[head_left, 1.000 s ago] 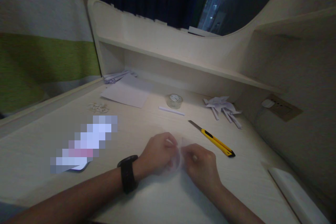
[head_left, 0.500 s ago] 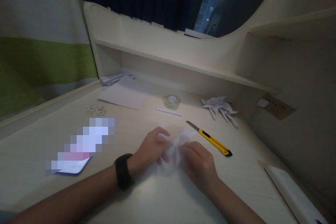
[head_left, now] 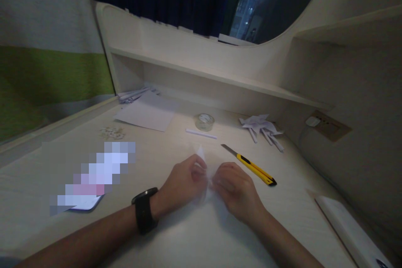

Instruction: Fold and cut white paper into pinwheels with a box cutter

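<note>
Between my hands is a folded piece of white paper, mostly covered by fingers and blurred; one pointed corner sticks up. My left hand, with a black watch on its wrist, is closed around the paper's left side. From the right, my right hand pinches at the paper, fingers curled together. A yellow utility knife lies with its blade out, just beyond my right hand. Farther back are a thin rolled paper stick and a roll of clear tape.
Paper pinwheels with rolled sticks lie at the back right. White sheets and more paper rolls are at the back left. Small pale rings or bands lie near a phone. A white box-like object sits at the right edge.
The paper was spread wider between my hands; now it is turned and mostly hidden in my fingers. My right hand has curled in tighter. The view has shifted slightly.
</note>
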`<state>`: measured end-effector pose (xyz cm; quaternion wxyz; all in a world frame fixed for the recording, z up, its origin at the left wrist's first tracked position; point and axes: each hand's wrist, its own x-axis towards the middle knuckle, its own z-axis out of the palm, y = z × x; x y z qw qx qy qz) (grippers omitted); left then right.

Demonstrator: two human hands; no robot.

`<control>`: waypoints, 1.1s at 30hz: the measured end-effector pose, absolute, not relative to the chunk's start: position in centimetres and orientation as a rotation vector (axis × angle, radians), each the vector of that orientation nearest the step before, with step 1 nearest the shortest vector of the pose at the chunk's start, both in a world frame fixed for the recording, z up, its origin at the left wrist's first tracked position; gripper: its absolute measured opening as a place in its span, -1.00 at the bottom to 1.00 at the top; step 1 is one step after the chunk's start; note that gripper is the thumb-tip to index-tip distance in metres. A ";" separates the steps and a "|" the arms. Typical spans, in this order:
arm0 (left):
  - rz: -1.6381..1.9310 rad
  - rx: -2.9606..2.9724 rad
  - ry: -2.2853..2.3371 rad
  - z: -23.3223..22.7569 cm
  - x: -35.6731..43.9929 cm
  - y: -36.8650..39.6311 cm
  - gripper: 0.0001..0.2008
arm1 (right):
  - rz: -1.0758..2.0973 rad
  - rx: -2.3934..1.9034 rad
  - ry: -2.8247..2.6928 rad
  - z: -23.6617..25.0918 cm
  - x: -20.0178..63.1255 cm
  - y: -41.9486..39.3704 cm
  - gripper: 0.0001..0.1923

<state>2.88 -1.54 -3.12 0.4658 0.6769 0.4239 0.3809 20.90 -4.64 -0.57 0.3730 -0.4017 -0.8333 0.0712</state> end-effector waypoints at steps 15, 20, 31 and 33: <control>0.942 1.787 1.156 -2.9 2.9 -2.1 -0.86 | 0.311 -1.124 -2.064 -0.7 20.9 -4.7 -0.87; 0.908 1.590 1.060 -2.8 3.1 -2.3 -0.84 | 0.497 -1.180 -1.985 -0.8 21.1 -4.7 -0.87; 0.872 1.461 1.020 -2.3 3.0 -2.1 -0.81 | 1.023 -1.163 -1.684 -1.1 21.0 -4.6 -0.77; 0.880 1.466 1.007 -2.4 3.0 -2.1 -0.81 | 1.048 -1.135 -1.643 -1.2 21.0 -4.5 -0.74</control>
